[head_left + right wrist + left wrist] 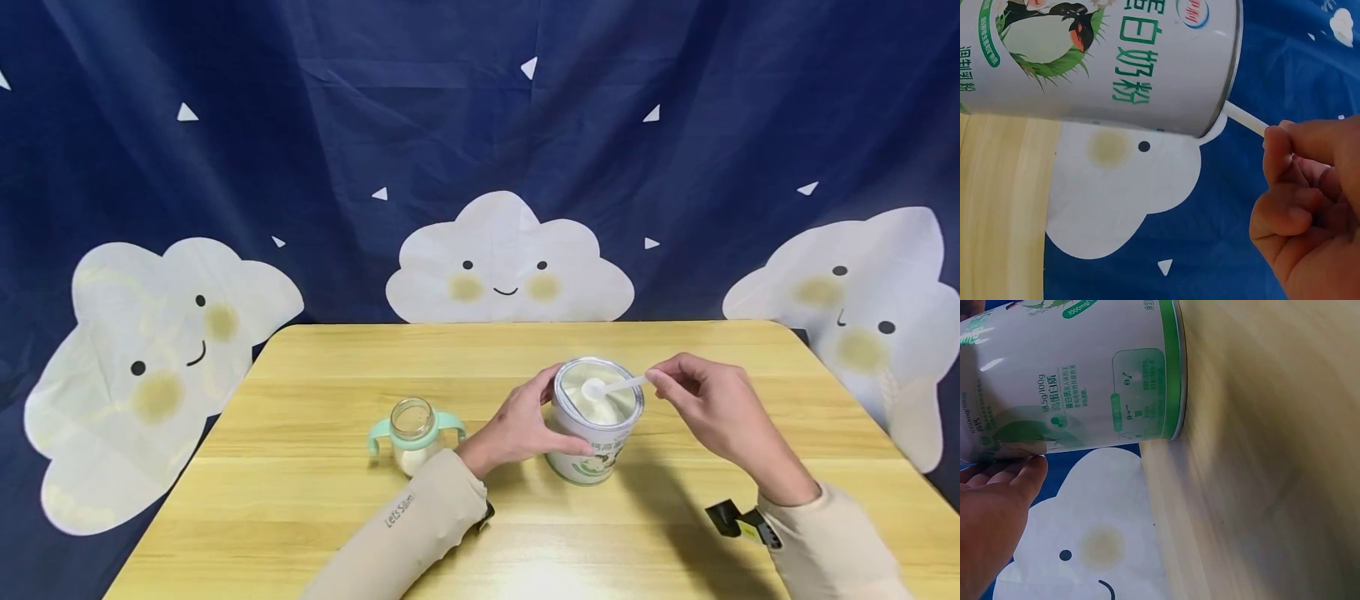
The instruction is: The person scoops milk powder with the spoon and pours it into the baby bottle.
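Note:
A milk powder can (588,462) stands uncovered on the table, with pale powder (604,409) visible inside. My left hand (517,425) grips its side, thumb across the front and fingers behind; in the left wrist view that hand (997,512) lies against the white and green can wall (1091,381). Between thumb and forefinger, my right hand (712,410) pinches the handle end of a white scoop (626,384). The scoop's bowl is over the powder within the can's mouth. In the right wrist view the handle (1249,119) slants out past the can's rim.
A baby bottle (414,422) without a cap, with mint-green handles, stands on the wooden table (315,467) left of the can, beside my left forearm. Behind the table hangs a dark blue curtain (420,108) with smiling white clouds.

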`<control>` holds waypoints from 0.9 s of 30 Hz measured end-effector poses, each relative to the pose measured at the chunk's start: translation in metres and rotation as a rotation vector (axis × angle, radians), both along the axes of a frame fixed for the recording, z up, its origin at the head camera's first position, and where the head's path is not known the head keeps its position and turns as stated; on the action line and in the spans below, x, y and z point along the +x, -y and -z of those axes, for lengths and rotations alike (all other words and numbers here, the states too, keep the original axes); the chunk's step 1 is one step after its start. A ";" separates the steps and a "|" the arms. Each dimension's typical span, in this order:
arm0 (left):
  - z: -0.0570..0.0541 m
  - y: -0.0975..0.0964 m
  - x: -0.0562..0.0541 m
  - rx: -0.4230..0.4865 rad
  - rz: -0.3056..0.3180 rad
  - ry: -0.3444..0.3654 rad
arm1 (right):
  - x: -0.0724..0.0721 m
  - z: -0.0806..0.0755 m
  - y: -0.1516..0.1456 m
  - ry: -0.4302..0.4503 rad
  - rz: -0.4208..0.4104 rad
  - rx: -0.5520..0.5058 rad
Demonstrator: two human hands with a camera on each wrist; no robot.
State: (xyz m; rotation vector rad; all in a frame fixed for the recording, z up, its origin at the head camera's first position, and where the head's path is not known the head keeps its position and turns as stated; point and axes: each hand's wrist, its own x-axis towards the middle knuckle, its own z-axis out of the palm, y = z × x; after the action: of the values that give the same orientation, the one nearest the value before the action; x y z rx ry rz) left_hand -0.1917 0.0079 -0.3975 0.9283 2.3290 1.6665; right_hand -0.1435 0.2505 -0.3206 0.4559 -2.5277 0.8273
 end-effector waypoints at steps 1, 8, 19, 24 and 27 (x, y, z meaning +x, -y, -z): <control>0.000 0.000 0.000 0.001 -0.003 -0.003 | -0.001 -0.001 0.002 -0.004 -0.006 0.011; 0.000 -0.002 0.000 -0.001 -0.022 -0.022 | -0.004 -0.004 0.014 0.017 -0.043 0.077; 0.002 -0.002 0.000 0.002 -0.026 -0.011 | -0.007 -0.004 0.030 0.087 -0.040 0.092; 0.003 -0.002 -0.001 -0.011 -0.041 0.003 | -0.010 -0.001 0.036 0.083 -0.030 0.097; 0.002 -0.002 -0.001 -0.016 -0.042 0.010 | -0.011 0.001 0.040 0.074 -0.014 0.091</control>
State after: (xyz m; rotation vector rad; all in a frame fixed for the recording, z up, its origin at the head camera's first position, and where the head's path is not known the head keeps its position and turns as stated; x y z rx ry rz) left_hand -0.1927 0.0103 -0.3996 0.8715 2.3676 1.6616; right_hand -0.1544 0.2109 -0.3213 0.4816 -2.6417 0.7493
